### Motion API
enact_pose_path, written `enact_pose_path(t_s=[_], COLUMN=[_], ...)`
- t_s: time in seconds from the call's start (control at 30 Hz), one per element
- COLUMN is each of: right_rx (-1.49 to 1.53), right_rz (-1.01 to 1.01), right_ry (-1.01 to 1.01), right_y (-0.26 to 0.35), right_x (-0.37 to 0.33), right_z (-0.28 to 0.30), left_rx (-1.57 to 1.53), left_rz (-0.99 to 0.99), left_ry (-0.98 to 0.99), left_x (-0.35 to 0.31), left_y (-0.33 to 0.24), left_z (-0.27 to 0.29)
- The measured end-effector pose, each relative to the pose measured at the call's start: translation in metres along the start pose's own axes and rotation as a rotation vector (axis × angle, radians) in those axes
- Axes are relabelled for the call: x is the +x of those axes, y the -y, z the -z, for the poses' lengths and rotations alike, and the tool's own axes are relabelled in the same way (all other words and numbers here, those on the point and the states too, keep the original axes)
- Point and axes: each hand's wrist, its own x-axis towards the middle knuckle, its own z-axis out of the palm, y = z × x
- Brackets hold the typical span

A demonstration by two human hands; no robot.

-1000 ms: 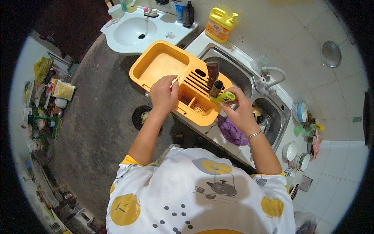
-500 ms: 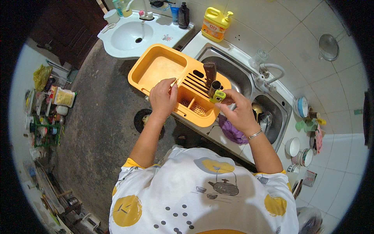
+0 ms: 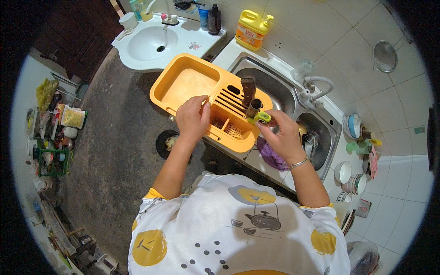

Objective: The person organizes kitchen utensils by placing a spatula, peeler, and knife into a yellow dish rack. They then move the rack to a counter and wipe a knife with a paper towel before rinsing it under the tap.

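Note:
An orange plastic kitchen rack (image 3: 185,78) sits partly on the counter, with a deep tray at left, slots at right and small basket compartments in front. My left hand (image 3: 193,120) is closed over its near rim, thumb and fingers curled. A cleaver (image 3: 248,89) with a dark blade stands upright in the slots, its hollow round handle (image 3: 255,105) pointing up. Just right of that handle, my right hand (image 3: 283,137) pinches a small utensil's yellow-green handle (image 3: 263,117) between thumb and fingers. The rest of that utensil is hidden, so its kind is unclear.
Behind the rack lies a double steel sink (image 3: 270,87) with a white faucet (image 3: 316,87); a pan and utensils lie in its right basin. A purple cloth (image 3: 272,155) lies at the counter's front. Bowls (image 3: 343,172) stand at right, a yellow pump jug (image 3: 252,30) behind.
My right hand has shifted slightly right, and the yellow-green handle has moved and turned a little away from the cleaver's handle. My left hand stays at the rack's near rim.

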Motion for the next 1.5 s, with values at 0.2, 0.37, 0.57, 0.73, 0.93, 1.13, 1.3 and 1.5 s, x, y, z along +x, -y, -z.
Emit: enact_pose_path(t_s=[0.2, 0.37, 0.57, 0.73, 0.93, 1.13, 1.3, 1.5], right_rx=[-0.036, 0.075, -0.054, -0.109, -0.092, -0.056, -0.056, 0.127], right_rz=[0.021, -0.073, -0.201, -0.158, -0.057, -0.078, -0.035, -0.140], right_ry=[-0.027, -0.066, 0.424, 0.250, 0.407, 0.302, 0.249, 0.247], right_y=[0.007, 0.013, 0.031, 0.022, 0.022, 0.025, 0.017, 0.004], right_x=[0.007, 0.027, 0.074, 0.105, 0.117, 0.114, 0.108, 0.106], right_z=[0.002, 0.017, 0.037, 0.024, 0.012, 0.010, 0.005, 0.002], left_rx=[-0.038, -0.077, -0.080, -0.052, -0.073, -0.043, -0.028, -0.048], left_rz=[-0.002, -0.013, -0.032, -0.067, -0.039, -0.057, -0.058, -0.047], left_ry=[0.008, 0.034, 0.019, -0.004, -0.006, -0.035, -0.049, -0.048], left_x=[0.000, 0.001, -0.001, 0.000, 0.000, -0.001, -0.001, -0.001], left_y=[0.000, 0.002, 0.004, 0.002, 0.003, 0.001, 0.001, 0.002], left_z=[0.001, 0.003, 0.004, 0.005, 0.005, 0.007, 0.003, 0.004])
